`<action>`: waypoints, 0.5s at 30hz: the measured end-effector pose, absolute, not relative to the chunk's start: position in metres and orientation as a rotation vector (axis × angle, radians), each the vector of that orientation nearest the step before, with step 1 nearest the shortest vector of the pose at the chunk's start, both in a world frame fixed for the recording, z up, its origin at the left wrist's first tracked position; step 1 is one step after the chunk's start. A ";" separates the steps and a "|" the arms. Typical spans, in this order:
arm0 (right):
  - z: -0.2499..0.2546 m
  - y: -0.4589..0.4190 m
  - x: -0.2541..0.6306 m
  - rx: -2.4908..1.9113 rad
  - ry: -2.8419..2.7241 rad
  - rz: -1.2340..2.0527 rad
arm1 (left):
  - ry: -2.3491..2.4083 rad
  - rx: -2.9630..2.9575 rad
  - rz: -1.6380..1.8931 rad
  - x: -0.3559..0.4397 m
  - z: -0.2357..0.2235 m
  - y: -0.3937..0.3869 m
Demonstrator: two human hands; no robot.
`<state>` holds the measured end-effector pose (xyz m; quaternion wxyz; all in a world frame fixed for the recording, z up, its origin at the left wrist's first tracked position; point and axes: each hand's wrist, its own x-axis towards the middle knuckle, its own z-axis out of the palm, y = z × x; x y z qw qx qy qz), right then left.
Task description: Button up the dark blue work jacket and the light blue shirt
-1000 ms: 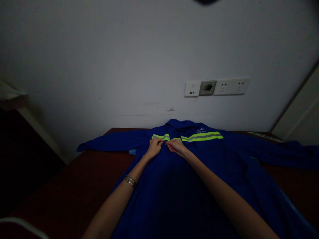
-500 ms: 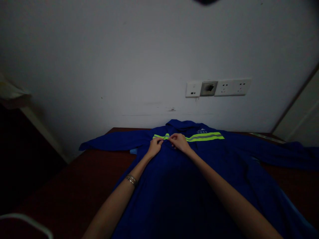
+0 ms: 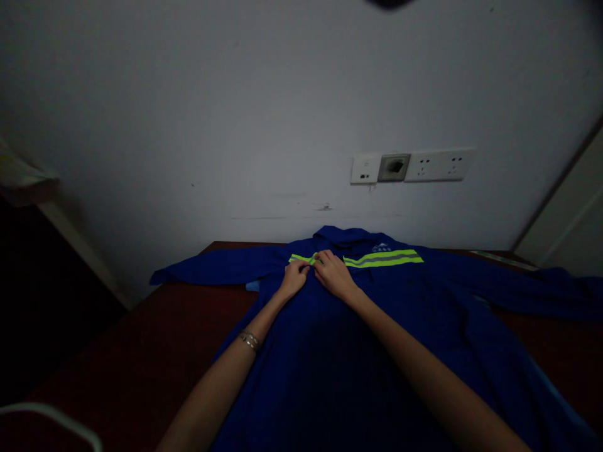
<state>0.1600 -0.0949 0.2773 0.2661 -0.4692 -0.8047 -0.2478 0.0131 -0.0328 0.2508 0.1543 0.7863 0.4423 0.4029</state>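
A blue work jacket (image 3: 405, 314) lies spread front side up, its collar toward the wall and both sleeves stretched out sideways. Across its chest runs a yellow-green reflective strip (image 3: 386, 258), with a small pale emblem above it on the right. My left hand (image 3: 294, 276) pinches the jacket's front edge at the strip, and a bracelet circles that wrist. Close beside it, my right hand (image 3: 333, 274) has its fingers curled on the same front edge, covering part of the strip. What lies between the fingertips is too small and dark to make out.
The jacket rests on a dark red-brown wooden table (image 3: 155, 333) pushed against a grey-white wall (image 3: 235, 125). A row of wall sockets (image 3: 414, 166) sits above the right side. A pale curved rim (image 3: 56, 417) shows at the lower left corner.
My right hand has shifted slightly left, closer to my left hand, and its fingers have turned down over the jacket's front edge. The left hand stays nearly in place.
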 end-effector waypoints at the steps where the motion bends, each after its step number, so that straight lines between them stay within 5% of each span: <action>1: 0.277 -0.094 0.161 -1.246 -2.176 -0.671 | 1.258 2.245 1.166 0.013 0.251 -0.033; 15: 0.270 -0.090 0.171 -1.149 -2.075 -0.619 | 1.083 2.029 1.249 0.012 0.257 -0.034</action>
